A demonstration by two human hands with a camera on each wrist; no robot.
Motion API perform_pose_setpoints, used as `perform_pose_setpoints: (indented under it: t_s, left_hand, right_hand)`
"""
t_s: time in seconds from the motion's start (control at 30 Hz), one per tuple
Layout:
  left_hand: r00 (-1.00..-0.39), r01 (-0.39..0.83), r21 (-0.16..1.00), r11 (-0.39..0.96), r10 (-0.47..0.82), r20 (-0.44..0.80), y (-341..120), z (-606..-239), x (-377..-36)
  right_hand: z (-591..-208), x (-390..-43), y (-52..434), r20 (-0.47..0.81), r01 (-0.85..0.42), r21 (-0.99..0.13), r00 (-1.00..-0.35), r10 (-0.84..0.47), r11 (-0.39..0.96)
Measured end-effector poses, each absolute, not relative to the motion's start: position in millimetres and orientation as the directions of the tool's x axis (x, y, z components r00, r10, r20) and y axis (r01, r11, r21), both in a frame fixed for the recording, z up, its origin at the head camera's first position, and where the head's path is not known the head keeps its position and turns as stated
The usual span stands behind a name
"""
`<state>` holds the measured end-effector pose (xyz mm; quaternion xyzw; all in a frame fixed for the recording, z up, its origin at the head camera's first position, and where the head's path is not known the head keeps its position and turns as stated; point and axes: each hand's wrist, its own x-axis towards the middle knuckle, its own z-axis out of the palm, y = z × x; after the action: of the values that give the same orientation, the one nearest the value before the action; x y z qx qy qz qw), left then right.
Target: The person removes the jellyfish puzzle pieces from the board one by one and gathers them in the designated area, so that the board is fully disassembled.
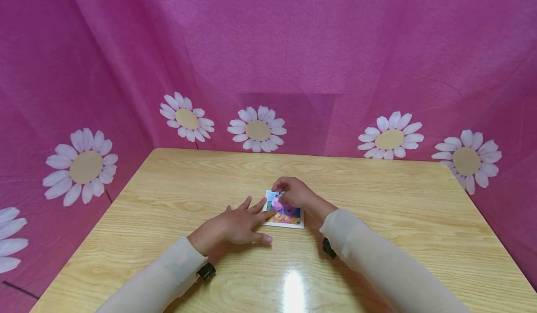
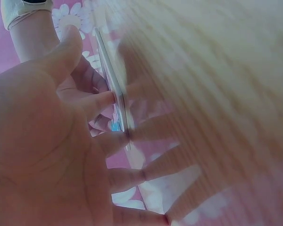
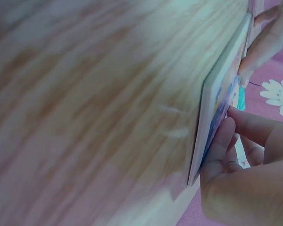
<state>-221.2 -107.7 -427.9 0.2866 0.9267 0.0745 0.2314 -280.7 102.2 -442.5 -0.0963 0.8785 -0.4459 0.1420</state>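
Note:
A small flat picture puzzle [image 1: 285,226] with a white border lies on the table, showing pink, blue and yellow artwork. My left hand [image 1: 241,224] is spread at its left side, the fingers straight and one reaching over the border onto the picture. Over the puzzle's upper part my right hand [image 1: 293,192] bends its fingers, thumb and index finger pinching close at the picture. A small teal puzzle piece [image 3: 241,100] shows beside those fingertips in the right wrist view, mostly hidden by them. From the left wrist, the puzzle [image 2: 111,77] appears edge-on, close to the left fingers.
The wooden table [image 1: 189,177] reflects a bright light near its front. Pink cloth [image 1: 268,47] with large white daisies hangs behind the table and along its sides. A dark strap part [image 1: 206,271] shows under the left sleeve, another [image 1: 329,248] under the right.

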Motion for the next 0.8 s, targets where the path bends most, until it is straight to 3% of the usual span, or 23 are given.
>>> perform_pose_setpoints:
  t_s: [0.8]
  left_hand:
    - [-0.731,0.495,0.269,0.826,0.564,-0.384,-107.9,-427.6,-220.7]
  right_hand:
    - [-444.2,-283.6,103.5,-0.197,0.038,-0.86,-0.945,-0.262,0.509]
